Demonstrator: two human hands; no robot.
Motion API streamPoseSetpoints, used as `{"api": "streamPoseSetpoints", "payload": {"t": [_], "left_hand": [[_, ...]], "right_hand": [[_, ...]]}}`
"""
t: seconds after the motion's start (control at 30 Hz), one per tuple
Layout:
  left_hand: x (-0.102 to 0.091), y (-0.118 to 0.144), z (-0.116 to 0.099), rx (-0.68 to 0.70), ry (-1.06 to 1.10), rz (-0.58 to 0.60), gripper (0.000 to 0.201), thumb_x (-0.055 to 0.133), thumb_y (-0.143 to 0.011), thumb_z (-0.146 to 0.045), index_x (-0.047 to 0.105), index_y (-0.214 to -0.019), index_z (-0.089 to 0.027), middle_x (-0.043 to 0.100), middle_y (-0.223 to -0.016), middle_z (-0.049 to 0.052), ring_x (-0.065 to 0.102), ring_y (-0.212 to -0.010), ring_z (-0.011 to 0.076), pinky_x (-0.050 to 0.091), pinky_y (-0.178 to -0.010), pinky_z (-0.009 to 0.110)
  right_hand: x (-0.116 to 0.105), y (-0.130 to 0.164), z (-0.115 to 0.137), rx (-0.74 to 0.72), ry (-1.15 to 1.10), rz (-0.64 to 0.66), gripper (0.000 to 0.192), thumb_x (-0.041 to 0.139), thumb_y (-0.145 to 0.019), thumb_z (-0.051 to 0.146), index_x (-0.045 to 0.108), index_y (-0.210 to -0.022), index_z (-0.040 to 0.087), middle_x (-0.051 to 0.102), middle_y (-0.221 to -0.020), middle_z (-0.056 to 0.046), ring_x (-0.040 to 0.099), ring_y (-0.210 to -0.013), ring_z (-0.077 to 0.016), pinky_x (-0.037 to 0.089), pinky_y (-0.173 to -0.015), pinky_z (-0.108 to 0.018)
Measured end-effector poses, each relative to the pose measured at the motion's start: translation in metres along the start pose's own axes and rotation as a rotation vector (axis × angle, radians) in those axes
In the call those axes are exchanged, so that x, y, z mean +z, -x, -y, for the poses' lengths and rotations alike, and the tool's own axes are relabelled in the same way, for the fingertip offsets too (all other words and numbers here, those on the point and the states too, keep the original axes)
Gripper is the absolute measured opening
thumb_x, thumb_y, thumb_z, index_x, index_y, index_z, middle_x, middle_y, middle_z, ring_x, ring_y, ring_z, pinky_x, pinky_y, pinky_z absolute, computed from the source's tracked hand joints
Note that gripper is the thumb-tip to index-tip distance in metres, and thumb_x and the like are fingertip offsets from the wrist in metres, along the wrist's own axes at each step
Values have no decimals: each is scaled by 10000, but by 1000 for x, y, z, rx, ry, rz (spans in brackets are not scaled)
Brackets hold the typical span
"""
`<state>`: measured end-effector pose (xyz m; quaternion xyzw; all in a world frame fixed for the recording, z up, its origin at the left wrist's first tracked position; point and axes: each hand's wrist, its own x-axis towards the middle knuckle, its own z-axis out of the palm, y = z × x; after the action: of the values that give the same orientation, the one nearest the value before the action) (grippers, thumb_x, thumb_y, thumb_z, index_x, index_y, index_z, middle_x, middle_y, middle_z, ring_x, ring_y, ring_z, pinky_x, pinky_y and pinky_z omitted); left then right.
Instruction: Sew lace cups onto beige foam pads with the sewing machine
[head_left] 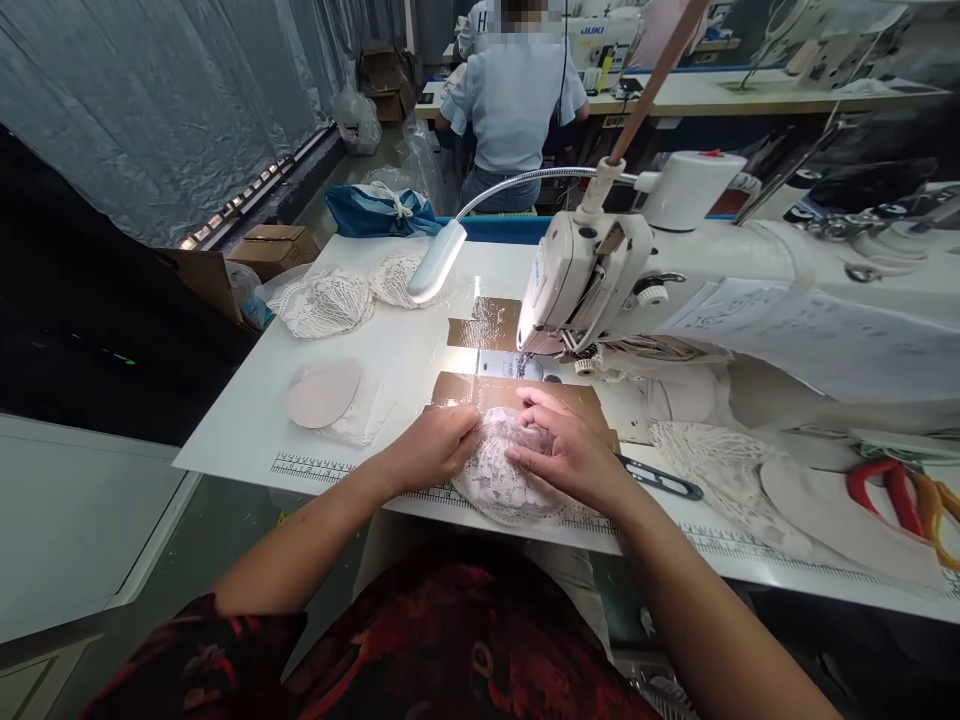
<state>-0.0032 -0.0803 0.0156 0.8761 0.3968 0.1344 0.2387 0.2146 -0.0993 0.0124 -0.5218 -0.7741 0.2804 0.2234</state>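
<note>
A white lace bra cup [499, 480] lies at the table's front edge before the sewing machine, its rounded side up. My left hand [442, 440] is closed, pinching the cup's left upper edge between thumb and fingers. On the right side of the same cup, my right hand [566, 445] rests with thumb and fingers spread apart over the lace. Brown tape [450, 388] covers the table just behind the cup. Beyond it are the needle plate [491, 364] and the white sewing machine head [562, 280].
Lace cups [322, 303] lie at the back left, near a lamp [439, 262]. Beige pads [324, 395] sit left. A dark flat tool [660, 478], lace fabric [712, 480] and red-handled scissors [889, 495] lie right. A co-worker [506, 110] sits ahead.
</note>
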Motion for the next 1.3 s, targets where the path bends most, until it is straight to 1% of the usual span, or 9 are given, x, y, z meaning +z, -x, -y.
{"api": "streamPoseSetpoints", "payload": {"t": [0.07,0.13,0.23,0.4,0.63,0.77,0.97,1.2,1.3], "left_hand": [[-3,5,1,47,119,1,166,373,-946,-262,455,-823,-185,486,-728,-12,433,-644,131,340,-614,262],[-8,9,1,73,201,6,126,390,-936,-255,467,-868,-183,486,-742,-12,434,-657,126,343,-631,259],[-13,14,-1,48,423,9,81,456,-908,-255,473,-899,-176,473,-749,-14,431,-653,111,349,-615,243],[-10,15,-7,-47,917,136,459,611,-829,-278,392,-1216,-167,546,-862,16,536,-750,124,439,-659,237],[-16,11,-14,-11,899,146,366,631,-780,-209,540,-1129,-149,577,-983,44,553,-876,153,461,-752,249],[-19,8,-15,-65,1028,206,317,672,-777,-251,580,-1058,-136,595,-903,36,558,-777,133,457,-681,227],[-15,5,-16,-73,1019,160,200,633,-840,-307,628,-922,-125,573,-788,5,504,-692,95,409,-619,189],[-12,2,-18,-88,943,140,266,576,-875,-336,658,-947,-94,586,-773,40,524,-714,127,435,-643,229],[-12,0,-19,-51,940,125,234,566,-880,-310,660,-907,-98,595,-781,38,526,-723,124,432,-653,226]], "right_hand": [[-2,-1,1,-21,-84,41,266,658,-775,393,597,-969,221,516,-1347,-116,490,-1213,-286,408,-944,-404],[-4,-1,5,-24,-185,85,206,628,-808,360,583,-956,224,631,-1121,-68,588,-1016,-233,455,-843,-353],[-4,3,13,12,-320,113,128,595,-836,333,554,-869,216,618,-808,5,579,-732,-156,455,-667,-276],[-1,12,22,49,-456,71,167,633,-815,334,578,-921,216,607,-797,21,541,-668,-128,432,-608,-250],[-3,18,27,90,-496,4,293,574,-862,429,582,-690,191,608,-740,-14,548,-692,-151,430,-618,-269],[0,18,30,134,-470,-71,308,609,-827,421,542,-630,194,575,-662,-6,520,-629,-143,417,-563,-261],[4,19,31,171,-423,-119,286,625,-807,396,529,-624,198,516,-584,17,463,-546,-119,366,-490,-240],[2,20,31,162,-414,-136,297,639,-806,394,526,-615,196,507,-580,23,438,-543,-108,348,-486,-235],[2,20,30,216,-526,-134,251,670,-778,431,597,-742,194,564,-651,13,493,-582,-122,391,-512,-239]]}}
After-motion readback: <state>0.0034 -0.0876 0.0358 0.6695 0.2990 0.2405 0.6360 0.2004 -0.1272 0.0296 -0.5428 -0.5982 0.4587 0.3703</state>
